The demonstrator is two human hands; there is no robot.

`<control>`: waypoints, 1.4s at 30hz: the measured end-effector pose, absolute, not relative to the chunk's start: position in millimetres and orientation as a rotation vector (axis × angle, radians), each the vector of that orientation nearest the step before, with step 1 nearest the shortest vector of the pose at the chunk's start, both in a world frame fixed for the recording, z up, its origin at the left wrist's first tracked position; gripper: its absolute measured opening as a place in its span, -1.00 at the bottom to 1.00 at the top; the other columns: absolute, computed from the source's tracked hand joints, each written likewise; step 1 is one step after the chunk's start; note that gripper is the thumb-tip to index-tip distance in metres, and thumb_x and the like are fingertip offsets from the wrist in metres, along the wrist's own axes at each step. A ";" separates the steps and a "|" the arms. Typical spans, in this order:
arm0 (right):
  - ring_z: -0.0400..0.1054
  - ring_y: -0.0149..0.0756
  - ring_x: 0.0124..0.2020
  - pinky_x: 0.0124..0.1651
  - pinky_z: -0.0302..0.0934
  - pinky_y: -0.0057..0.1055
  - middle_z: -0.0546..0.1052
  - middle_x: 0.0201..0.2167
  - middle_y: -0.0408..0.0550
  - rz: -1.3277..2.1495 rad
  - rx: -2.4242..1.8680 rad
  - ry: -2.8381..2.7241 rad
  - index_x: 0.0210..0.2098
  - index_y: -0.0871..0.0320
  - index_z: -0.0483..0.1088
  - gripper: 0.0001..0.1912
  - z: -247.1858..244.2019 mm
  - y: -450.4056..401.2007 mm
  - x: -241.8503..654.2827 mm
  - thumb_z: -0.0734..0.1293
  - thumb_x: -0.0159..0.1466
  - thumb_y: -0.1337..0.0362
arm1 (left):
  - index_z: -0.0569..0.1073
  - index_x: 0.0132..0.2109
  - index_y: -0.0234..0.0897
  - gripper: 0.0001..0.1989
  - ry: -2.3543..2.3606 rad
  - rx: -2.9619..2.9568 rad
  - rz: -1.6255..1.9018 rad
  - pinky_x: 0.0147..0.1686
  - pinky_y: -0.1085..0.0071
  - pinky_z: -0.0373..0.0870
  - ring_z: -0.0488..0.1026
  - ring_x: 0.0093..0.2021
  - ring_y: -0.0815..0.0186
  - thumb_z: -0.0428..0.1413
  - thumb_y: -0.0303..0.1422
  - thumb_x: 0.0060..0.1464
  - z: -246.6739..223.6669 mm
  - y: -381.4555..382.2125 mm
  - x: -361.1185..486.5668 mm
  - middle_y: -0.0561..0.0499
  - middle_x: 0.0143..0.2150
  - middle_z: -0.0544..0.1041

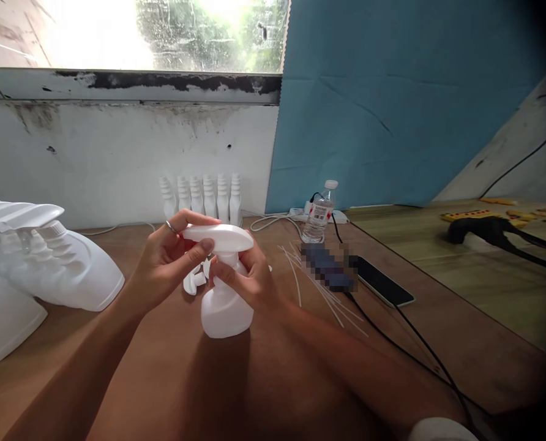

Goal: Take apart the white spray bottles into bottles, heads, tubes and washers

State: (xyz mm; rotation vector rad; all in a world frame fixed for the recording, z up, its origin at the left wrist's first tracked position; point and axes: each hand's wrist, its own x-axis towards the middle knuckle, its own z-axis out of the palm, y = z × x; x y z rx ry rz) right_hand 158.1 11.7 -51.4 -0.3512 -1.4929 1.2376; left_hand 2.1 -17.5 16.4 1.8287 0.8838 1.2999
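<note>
At centre of view, white spray bottle (229, 315), roughly upright, in my two hands. My left hand (165, 254) pinches its white spray head (229, 237) between thumb and fingers; my right hand (252, 282) wraps around neck (228, 260). From bottle: loose white parts (190, 283) near ten o'clock, large white containers (98, 275) at nine, clear water bottle (316, 223) at two, dark phone (383, 282) at three.
</note>
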 end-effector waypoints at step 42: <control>0.40 -0.31 -0.45 -0.41 0.32 -0.33 0.46 -0.43 -0.09 1.319 -0.253 -1.487 -0.17 0.16 0.29 -0.67 -52.1 8.2 159.5 0.30 0.27 0.03 | 0.48 -0.07 -0.21 -0.77 0.895 1.892 1.334 -0.43 0.45 0.50 0.52 -0.30 0.27 0.19 -0.36 0.09 11.8 -19.4 2.1 -0.04 -0.22 0.52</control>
